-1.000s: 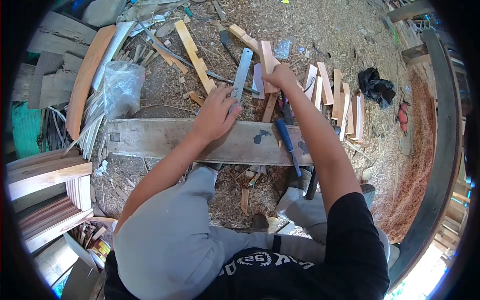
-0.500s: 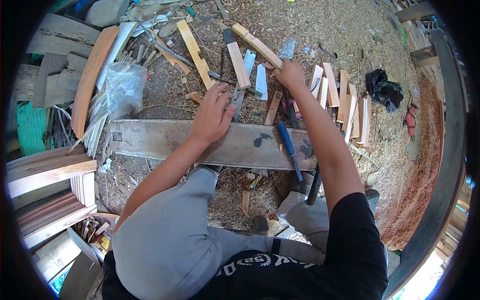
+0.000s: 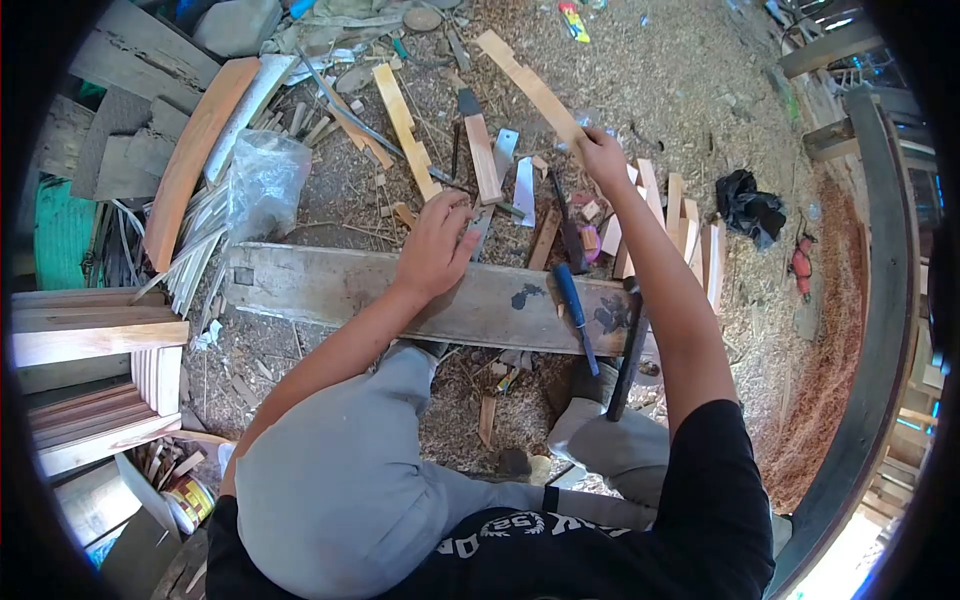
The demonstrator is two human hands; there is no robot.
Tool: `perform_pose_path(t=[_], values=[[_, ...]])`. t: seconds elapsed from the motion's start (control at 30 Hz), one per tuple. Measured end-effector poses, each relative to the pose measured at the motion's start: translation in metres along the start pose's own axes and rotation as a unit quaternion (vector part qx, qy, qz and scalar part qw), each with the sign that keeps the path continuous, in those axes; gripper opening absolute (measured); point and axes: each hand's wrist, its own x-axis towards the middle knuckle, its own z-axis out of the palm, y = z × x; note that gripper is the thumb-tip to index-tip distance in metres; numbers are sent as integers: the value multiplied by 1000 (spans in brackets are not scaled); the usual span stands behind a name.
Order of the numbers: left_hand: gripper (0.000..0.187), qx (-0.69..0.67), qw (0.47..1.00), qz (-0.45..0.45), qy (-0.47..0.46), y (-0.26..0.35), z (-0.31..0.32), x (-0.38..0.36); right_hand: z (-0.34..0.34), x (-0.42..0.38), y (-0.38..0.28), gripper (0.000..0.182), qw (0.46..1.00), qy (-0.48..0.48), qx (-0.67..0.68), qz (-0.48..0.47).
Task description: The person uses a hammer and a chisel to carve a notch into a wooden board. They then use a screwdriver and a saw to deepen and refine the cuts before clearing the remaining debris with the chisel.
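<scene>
My right hand (image 3: 603,160) grips the near end of a notched wooden strip (image 3: 535,88), which points away toward the upper left. My left hand (image 3: 437,245) is over the far edge of a worn grey plank (image 3: 320,285), thumb apart and fingers loosely bent, nothing seen in it. Just past its fingertips lies the near end of a second notched strip (image 3: 402,120). On the plank rests a chisel with a blue handle (image 3: 570,295). A dark bar-like tool (image 3: 628,360) leans by my right knee.
Beyond the plank lie a pale wood block (image 3: 481,155) and flat metal pieces (image 3: 524,190). Several cut blocks (image 3: 690,225) stand right of my right forearm. A clear plastic bag (image 3: 268,175) and stacked timber (image 3: 100,340) are at left, a black bag (image 3: 750,212) at right.
My right hand has carried its notched strip a little to the right, clear of the nearby wood, and turned it more steeply. My left hand stays by the plank. The whole view has shifted slightly.
</scene>
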Motion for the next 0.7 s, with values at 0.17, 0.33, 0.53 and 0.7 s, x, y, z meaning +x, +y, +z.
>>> perform_pose_path(t=[0.17, 0.33, 0.53, 0.7], values=[[29, -74, 996, 19, 48, -6, -6, -7, -59, -74, -91, 58, 975, -66, 190, 98], [32, -84, 987, 70, 118, 14, -49, -11, -88, -148, -129, 47, 984, -125, 115, -52], [45, 109, 931, 206, 279, 74, -150, -9, -96, -256, -166, 44, 969, 25, -29, -243], [51, 187, 964, 183, -38, 54, -163, -30, -62, -304, -152, 43, 958, -22, -65, -278]])
